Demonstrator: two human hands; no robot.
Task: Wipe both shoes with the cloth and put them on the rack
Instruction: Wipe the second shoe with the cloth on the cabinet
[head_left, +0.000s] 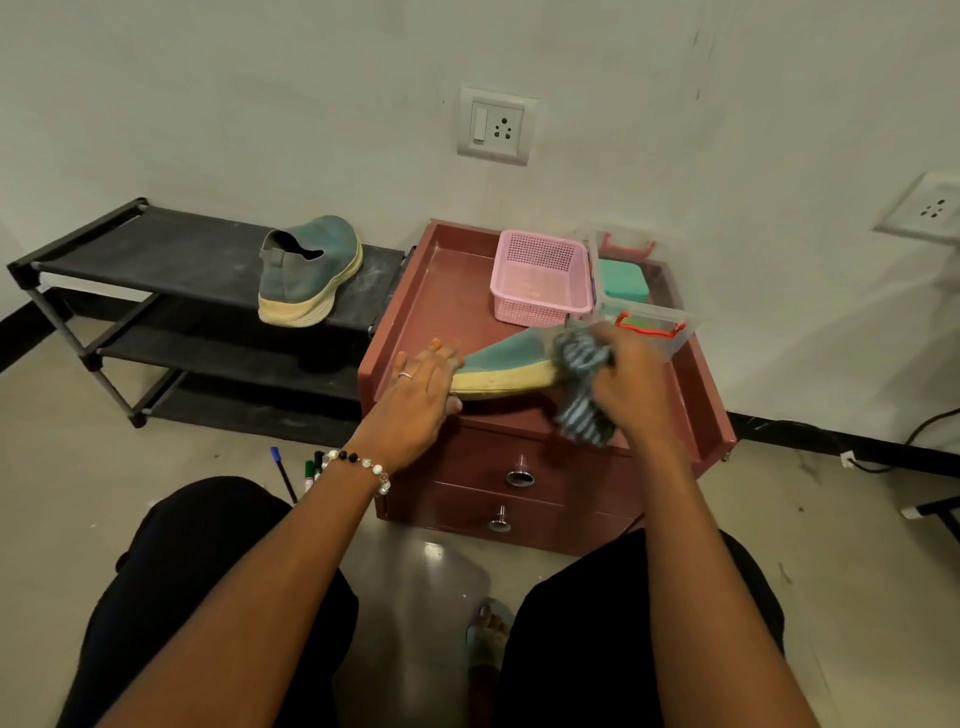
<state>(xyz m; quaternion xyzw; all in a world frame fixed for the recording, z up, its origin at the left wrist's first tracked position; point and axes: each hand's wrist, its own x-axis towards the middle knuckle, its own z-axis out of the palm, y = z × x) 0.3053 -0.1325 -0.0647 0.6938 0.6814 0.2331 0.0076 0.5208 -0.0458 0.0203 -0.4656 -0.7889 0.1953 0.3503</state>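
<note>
A person sits facing a low reddish-brown drawer cabinet (415, 291) against a pale wall, knees and both forearms in view. On the cabinet's raised-edge top lies a teal shoe with a yellowish sole (511, 364), tipped on its side with the sole facing the person. The left hand (421, 387) presses against the heel end of that shoe, fingers mostly straight and spread over it, the thumb underneath near the cabinet's front edge; a ring sits on one finger and a beaded bracelet (358, 467) circles the wrist. The right hand (631, 374) is clamped around a bunched striped grey cloth (582, 387), held against the toe end of the shoe, with part of the cloth hanging down past the front edge of the top. Behind the shoe, on the same top, stand a pink perforated basket (540, 275) and, just beside it on the right, a clear plastic box (644, 296) with a green item inside and red handles. To the left of the cabinet stands a black shoe rack (156, 249) with three fabric shelves; the second teal shoe (309, 273) rests upright on its top shelf, toe pointing toward the wall. A few pens (296, 475) lie on the floor between the rack and the person's left knee. Wall sockets (496, 127) are mounted above the cabinet.
</note>
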